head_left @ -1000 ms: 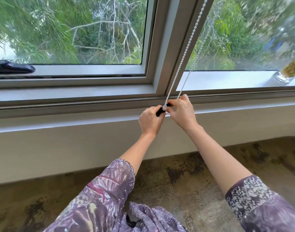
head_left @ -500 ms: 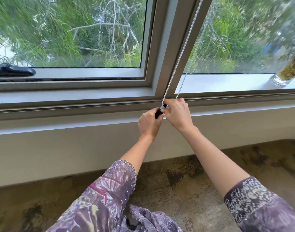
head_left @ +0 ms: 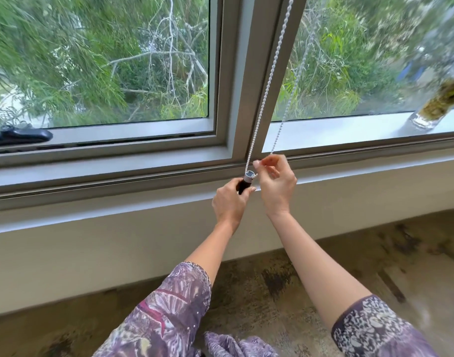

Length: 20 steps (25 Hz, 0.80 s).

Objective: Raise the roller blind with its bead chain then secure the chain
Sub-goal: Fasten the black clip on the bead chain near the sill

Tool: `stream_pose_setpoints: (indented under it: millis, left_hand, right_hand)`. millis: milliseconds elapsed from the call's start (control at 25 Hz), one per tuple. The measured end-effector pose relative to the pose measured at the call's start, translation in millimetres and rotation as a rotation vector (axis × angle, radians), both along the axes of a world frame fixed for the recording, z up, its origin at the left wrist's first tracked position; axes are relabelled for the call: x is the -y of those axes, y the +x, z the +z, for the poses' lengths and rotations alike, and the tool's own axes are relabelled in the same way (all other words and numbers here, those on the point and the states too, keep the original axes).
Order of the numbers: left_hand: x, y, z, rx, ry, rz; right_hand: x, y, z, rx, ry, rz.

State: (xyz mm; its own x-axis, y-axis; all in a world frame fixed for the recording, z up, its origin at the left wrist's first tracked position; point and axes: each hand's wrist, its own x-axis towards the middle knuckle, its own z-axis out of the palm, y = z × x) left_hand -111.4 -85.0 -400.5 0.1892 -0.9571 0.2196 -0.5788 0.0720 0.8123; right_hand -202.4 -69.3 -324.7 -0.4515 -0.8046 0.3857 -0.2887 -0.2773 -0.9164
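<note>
The left hand (head_left: 229,202) is curled round a small dark cylindrical chain holder with a pale cap (head_left: 247,181), gripping its body from below; the right hand (head_left: 276,186), just beside and slightly above it, pinches the white bead chain (head_left: 266,88) between thumb and fingertips where the far strand comes down to the holder. Half a second ago both hands were pressed together over the holder and hid it; now the right hand has lifted off and the cap shows, with the bottom of the loop at it. Both strands run up the grey window frame (head_left: 242,73) above the hands; the blind is out of view and the panes are uncovered, so raising looks done and securing seems under way; whether the chain is locked cannot be told.
</note>
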Motion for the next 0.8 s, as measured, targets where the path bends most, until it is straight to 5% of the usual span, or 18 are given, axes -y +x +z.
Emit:
stream_pose_setpoints:
  millis: [160, 360, 800]
  left_hand:
    - [-1, -2, 2, -0.004, 0.024, -0.002]
    - [-3, -7, 1, 0.028, 0.004, 0.042]
    - [-5, -11, -1, -0.036, -0.001, 0.041]
  right_hand:
    - [1, -4, -8, 0.342, 0.084, 0.072]
    - [6, -5, -25, -0.178, 0.342, 0.136]
    - [11, -6, -36, -0.288, 0.285, 0.121]
